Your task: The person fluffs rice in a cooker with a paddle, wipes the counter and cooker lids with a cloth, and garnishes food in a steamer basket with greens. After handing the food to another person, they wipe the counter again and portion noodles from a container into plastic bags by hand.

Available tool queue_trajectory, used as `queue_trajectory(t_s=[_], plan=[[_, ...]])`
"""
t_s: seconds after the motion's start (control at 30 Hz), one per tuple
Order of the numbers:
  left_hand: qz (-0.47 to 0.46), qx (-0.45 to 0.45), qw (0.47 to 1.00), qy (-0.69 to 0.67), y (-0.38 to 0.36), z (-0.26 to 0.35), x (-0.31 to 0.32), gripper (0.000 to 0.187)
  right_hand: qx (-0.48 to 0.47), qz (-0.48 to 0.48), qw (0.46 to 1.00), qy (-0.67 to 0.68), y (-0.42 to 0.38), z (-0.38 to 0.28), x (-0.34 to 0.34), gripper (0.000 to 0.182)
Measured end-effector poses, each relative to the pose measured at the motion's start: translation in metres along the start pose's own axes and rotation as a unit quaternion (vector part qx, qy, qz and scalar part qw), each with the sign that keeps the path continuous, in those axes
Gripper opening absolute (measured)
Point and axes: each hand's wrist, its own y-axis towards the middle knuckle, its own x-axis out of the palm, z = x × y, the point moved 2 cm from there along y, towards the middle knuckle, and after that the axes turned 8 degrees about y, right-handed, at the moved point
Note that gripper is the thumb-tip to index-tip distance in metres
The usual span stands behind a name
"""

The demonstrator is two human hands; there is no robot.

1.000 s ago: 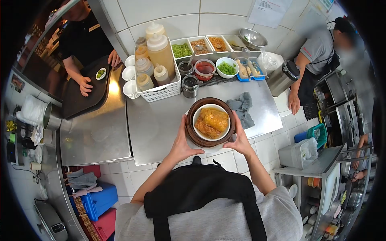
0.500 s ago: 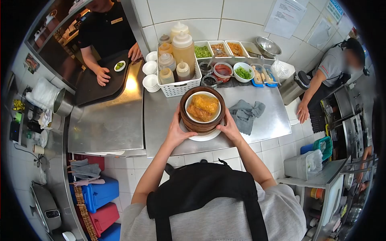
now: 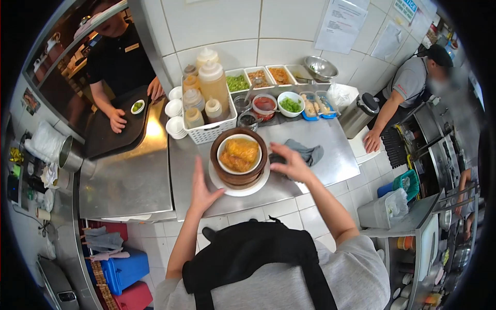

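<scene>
A stacked brown steamer basket stands on a white plate on the steel counter. Inside it a white bowl holds golden-brown food in sauce. My left hand is open beside the plate's left side, thumb close to its rim. On the other side my right hand is also open, fingers spread, apart from the basket. Behind that hand a crumpled grey cloth lies on the counter.
Squeeze bottles fill a white basket, with stacked small white dishes to its left. Topping trays and a bowl of chopped greens line the wall. One person holds a dark tray at the left; another person leans by a steel canister.
Both hands have let go of the steamer basket and moved apart to either side. The basket stays on its plate. The camera view has shifted.
</scene>
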Motion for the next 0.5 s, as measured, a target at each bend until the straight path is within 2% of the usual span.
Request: queue_trajectory(t_s=[0.03,0.07,0.1,0.17,0.27,0.33,0.37,0.5], plan=[[0.035,-0.003,0.999,0.007,-0.010,-0.009,-0.008,0.103,0.064,0.067,0.988,0.121,0.008,-0.003,-0.022,0.044],[0.076,-0.038,0.996,0.019,-0.023,-0.016,-0.018,0.097,0.062,0.126,0.987,0.073,0.019,0.012,-0.047,0.036],[0.117,-0.073,0.990,0.031,-0.035,-0.022,-0.027,0.092,0.109,0.175,0.978,0.015,0.036,0.040,-0.072,0.023],[0.198,-0.104,0.973,0.060,-0.054,-0.031,-0.034,0.085,0.101,0.260,0.942,-0.186,0.070,0.057,-0.116,0.013],[0.194,-0.119,0.969,0.099,-0.048,-0.019,-0.035,0.084,0.097,0.260,0.929,-0.244,0.125,0.098,-0.138,0.014],[0.192,-0.129,0.967,0.105,-0.048,-0.021,-0.033,0.083,0.158,0.203,0.935,-0.245,0.153,0.116,-0.137,0.016],[0.198,-0.138,0.966,0.091,-0.048,-0.019,-0.033,0.083,0.218,0.177,0.915,-0.290,0.164,0.122,-0.134,0.017],[0.187,-0.143,0.967,0.100,-0.048,-0.018,-0.035,0.082,0.245,0.130,0.911,-0.304,0.182,0.134,-0.115,0.016]])
